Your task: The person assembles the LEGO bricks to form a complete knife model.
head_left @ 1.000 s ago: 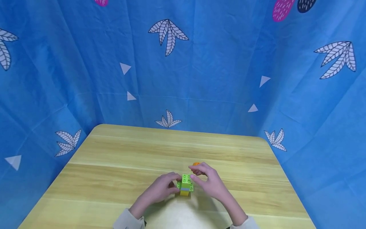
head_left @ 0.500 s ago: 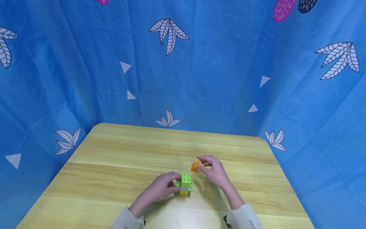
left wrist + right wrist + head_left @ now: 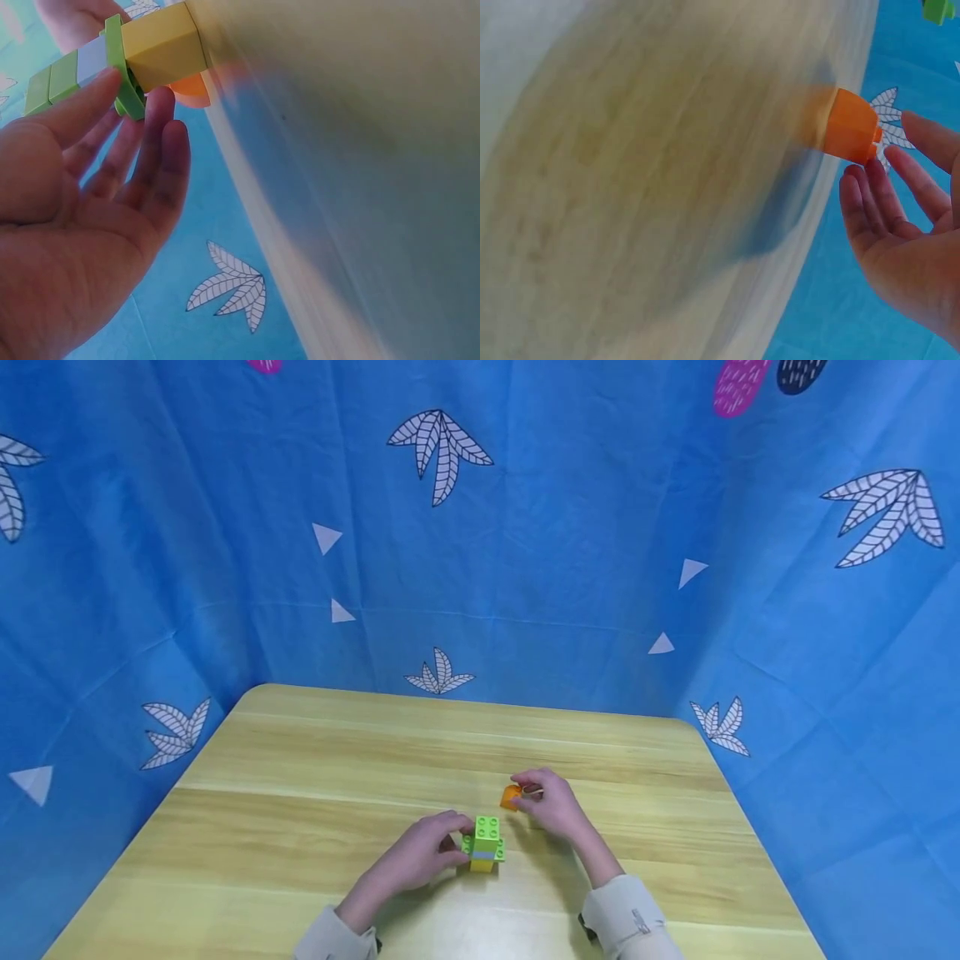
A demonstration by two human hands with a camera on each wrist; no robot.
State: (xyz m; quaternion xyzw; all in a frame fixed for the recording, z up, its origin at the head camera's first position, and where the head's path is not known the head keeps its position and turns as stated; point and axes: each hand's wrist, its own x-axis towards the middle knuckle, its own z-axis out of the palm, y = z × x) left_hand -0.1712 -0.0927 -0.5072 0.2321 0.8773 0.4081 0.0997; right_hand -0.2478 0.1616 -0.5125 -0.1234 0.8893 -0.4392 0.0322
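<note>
A small tower of building blocks (image 3: 486, 837) stands on the table: a yellow block at the bottom, a wider green plate, a light blue layer, then green blocks on top. My left hand (image 3: 426, 853) pinches the left end of the green plate (image 3: 126, 67) between thumb and fingers. Beyond the tower, slightly right, an orange block (image 3: 511, 797) with a curved side sits on the table. Close beside it is my right hand (image 3: 553, 806), fingers bent and spread. In the right wrist view a gap shows between the thumb and the orange block; whether a fingertip touches it, I cannot tell.
The wooden table (image 3: 337, 743) has a light striped top with rounded far corners. A blue curtain (image 3: 570, 527) with white leaf prints hangs behind it and along both sides.
My right hand has left the tower's right side, moved away and rightward to the orange block, then come slightly nearer to it. My left hand has stayed at the tower.
</note>
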